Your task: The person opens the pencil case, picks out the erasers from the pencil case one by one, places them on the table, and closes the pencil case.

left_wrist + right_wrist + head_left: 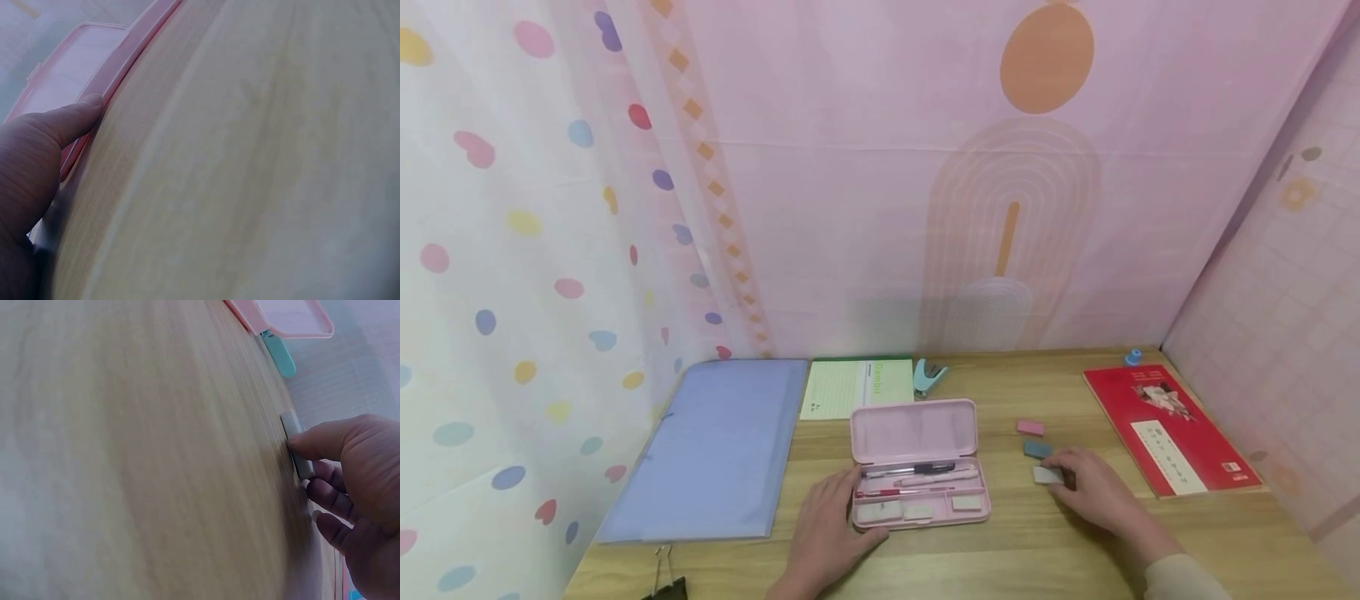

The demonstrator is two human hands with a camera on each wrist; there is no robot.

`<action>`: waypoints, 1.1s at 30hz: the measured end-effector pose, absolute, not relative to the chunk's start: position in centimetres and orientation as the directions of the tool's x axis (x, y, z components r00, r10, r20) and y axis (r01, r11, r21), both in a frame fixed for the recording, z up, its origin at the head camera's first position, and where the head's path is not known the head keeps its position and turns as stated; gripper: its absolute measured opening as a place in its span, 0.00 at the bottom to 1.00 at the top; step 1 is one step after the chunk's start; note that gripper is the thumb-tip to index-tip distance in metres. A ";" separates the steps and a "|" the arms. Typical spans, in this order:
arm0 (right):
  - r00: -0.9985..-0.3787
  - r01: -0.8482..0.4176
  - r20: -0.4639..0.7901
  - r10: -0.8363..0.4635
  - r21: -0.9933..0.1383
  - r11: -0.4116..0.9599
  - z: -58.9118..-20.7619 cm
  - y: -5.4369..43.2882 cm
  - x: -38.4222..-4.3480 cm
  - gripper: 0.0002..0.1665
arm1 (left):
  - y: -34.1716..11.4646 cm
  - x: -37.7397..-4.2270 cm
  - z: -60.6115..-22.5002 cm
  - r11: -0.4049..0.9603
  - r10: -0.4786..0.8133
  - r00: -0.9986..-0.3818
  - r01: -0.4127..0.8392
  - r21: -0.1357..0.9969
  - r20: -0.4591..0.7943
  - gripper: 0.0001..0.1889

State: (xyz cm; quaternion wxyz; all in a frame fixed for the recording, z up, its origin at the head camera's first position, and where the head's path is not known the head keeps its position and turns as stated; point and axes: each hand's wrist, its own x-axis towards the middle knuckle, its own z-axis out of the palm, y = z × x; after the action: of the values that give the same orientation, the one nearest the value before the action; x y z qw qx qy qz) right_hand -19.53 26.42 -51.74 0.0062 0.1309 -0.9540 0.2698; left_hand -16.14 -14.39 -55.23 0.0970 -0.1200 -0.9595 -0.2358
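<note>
A pink pencil case (913,410) lies with its lid up in the middle of the table. It holds a black pen (880,472), a pink pen (925,479), a red pen (880,493) and several pale eraser blocks (966,502). My left hand (829,529) rests at the case's left front corner, thumb (78,120) straight along the front edge, other fingers by its left side. To the right, my right hand (1090,487) pinches a whitish eraser (296,445) low at the tabletop. Just behind it lie a blue eraser (1037,449) and a pink eraser (1030,427).
A blue folder (722,450) lies at the left, with a black binder clip (670,588) in front. Behind the case are a green-edged notepad (842,387) and a light-blue stapler (927,379). At the right sit a red booklet (1150,417) and a small blue object (1132,357).
</note>
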 end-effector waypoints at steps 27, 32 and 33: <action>-0.862 -0.498 0.188 -0.471 -0.490 0.716 -50.4 17.4 -17.8 0.08 | -14.3 -16.1 -55.1 0.862 0.165 -0.955 0.262 0.435 0.247 0.53; -0.834 -0.544 0.204 -0.513 -0.462 0.700 -50.7 16.3 -18.1 0.07 | -14.3 -16.0 -54.9 0.859 0.169 -0.958 0.258 0.442 0.231 0.54; -0.833 -0.546 0.199 -0.517 -0.455 0.704 -50.6 16.2 -18.1 0.07 | -14.3 -16.0 -54.9 0.859 0.170 -0.959 0.257 0.443 0.228 0.54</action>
State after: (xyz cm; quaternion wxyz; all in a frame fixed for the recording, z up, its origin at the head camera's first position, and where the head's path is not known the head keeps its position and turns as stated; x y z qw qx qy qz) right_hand -18.12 16.19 -50.61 0.0282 0.2879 -0.9225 0.2556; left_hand -16.03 -14.34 -54.91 0.0906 -0.1113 -0.9598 -0.2413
